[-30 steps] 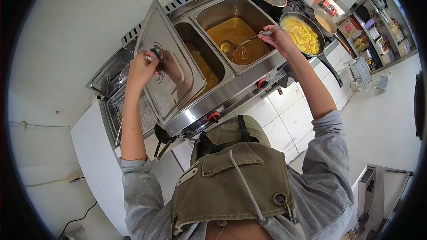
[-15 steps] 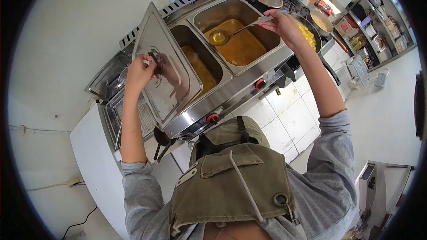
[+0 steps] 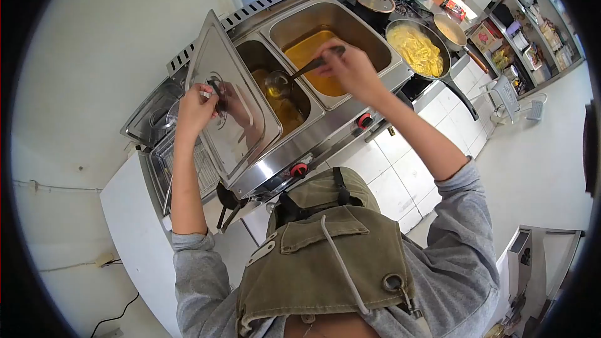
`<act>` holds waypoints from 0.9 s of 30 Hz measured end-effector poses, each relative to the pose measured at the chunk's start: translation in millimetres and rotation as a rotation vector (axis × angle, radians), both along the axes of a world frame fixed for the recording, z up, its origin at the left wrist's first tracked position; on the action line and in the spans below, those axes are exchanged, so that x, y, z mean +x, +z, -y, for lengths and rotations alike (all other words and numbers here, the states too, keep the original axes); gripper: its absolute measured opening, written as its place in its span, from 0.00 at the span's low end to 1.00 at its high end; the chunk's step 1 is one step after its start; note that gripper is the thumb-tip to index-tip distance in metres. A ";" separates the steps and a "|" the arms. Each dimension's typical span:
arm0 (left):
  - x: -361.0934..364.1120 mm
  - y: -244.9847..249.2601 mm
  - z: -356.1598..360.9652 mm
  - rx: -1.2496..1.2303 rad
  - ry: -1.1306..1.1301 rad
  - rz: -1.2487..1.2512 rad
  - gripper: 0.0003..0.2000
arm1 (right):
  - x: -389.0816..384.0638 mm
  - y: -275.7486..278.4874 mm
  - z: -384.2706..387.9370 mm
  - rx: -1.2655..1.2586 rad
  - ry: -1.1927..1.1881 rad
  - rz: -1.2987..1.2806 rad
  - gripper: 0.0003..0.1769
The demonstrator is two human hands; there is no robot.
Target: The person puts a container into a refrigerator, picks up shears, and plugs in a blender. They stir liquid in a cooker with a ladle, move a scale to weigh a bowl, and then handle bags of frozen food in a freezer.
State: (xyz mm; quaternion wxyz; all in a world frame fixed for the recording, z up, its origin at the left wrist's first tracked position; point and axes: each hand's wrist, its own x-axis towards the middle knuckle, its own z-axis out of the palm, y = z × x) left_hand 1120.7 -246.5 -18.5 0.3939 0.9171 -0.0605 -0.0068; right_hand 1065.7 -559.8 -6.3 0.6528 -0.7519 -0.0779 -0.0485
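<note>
One ladle (image 3: 295, 75) within right fingers (image 3: 336, 57), one tilted lid (image 3: 241, 134) within left fingers (image 3: 204, 96).

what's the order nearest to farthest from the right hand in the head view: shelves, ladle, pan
1. ladle: held in the right hand, bowl out to its left.
2. pan: on the stove, to the hand's right.
3. shelves: far right, beyond the counter's end.
</note>
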 end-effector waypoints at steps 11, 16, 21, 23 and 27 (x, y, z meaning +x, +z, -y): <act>3.1 -4.1 -3.4 0.003 0.007 0.000 0.09 | -44.7 -2.0 -7.8 -0.699 0.302 0.599 0.07; -2.9 1.2 3.8 0.035 0.007 0.007 0.07 | 2.9 -12.7 41.6 0.023 -0.219 0.303 0.07; -0.3 -0.8 3.1 0.006 0.018 -0.011 0.09 | 35.3 -51.2 98.2 -0.118 -0.417 0.183 0.08; 0.0 -1.5 2.9 0.002 0.019 -0.008 0.09 | 39.7 -64.2 108.0 -0.237 -0.418 0.185 0.09; 4.2 -6.6 0.2 -0.023 0.014 -0.009 0.09 | 45.3 -82.0 111.9 -0.320 -0.367 0.102 0.10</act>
